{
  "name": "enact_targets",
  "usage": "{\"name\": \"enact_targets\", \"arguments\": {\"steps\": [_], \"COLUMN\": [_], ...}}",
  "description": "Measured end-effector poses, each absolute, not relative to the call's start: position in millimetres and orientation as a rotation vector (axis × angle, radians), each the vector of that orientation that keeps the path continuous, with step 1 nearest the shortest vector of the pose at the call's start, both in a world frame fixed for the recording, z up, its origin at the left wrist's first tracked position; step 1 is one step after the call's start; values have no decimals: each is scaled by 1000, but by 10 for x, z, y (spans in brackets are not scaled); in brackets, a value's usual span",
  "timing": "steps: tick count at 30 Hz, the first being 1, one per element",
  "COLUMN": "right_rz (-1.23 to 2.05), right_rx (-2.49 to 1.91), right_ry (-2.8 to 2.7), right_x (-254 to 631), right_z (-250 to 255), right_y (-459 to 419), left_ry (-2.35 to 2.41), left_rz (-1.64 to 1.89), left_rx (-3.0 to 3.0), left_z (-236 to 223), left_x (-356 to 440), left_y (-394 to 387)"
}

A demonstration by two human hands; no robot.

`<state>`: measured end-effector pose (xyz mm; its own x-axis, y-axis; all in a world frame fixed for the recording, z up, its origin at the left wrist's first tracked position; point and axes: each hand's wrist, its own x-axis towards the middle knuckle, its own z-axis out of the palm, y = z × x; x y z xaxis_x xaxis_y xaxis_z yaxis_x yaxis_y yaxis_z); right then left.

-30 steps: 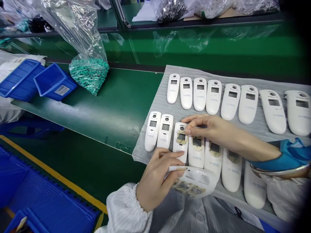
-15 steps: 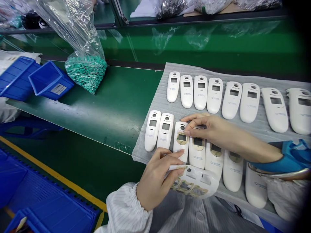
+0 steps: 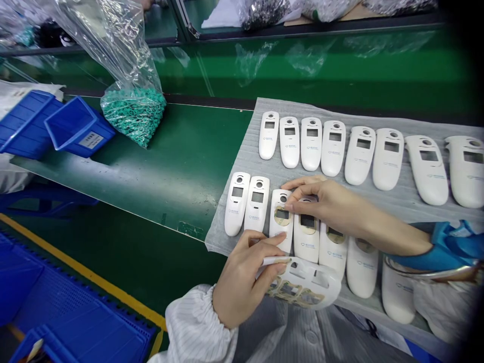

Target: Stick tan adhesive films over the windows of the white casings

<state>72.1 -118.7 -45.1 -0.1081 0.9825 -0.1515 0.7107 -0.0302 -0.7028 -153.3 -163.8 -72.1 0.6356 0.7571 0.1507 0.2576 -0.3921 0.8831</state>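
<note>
Green conveyor belt [image 3: 181,166] on a factory line carries a sheet of white foam [image 3: 242,212] laid with rows of white plastic device casings [image 3: 312,143], while two blue plastic bins [image 3: 77,126] and a clear bag of teal rings [image 3: 132,116] sit further left. A person's right hand [image 3: 321,201], reaching in from a blue cuff [image 3: 416,257], hovers over the near row, its fingertips [image 3: 289,205] at the tan adhesive ring [image 3: 282,216] around the third casing's window [image 3: 282,214]. Whether those fingers pinch anything cannot be told. The top of the fourth casing [image 3: 306,227], hidden under that hand a second ago, now shows beneath the palm. The left hand [image 3: 242,282] clamps a white backing sheet [image 3: 306,285] with tan stickers along its lower edge between thumb and fingers, holding it at the foam's near edge, about where it was. The whole scene sits slightly higher and further left in the view than before.
</note>
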Motion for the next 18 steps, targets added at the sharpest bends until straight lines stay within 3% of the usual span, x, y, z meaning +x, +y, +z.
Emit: {"name": "enact_targets", "arguments": {"steps": [18], "right_rz": [770], "right_rx": [-1808], "right_ry": [-1875], "right_x": [656], "right_z": [-556], "right_y": [-1205], "left_ry": [826], "left_rz": [697], "left_rx": [2099], "left_z": [-679], "left_x": [-1472], "left_y": [-1570]}}
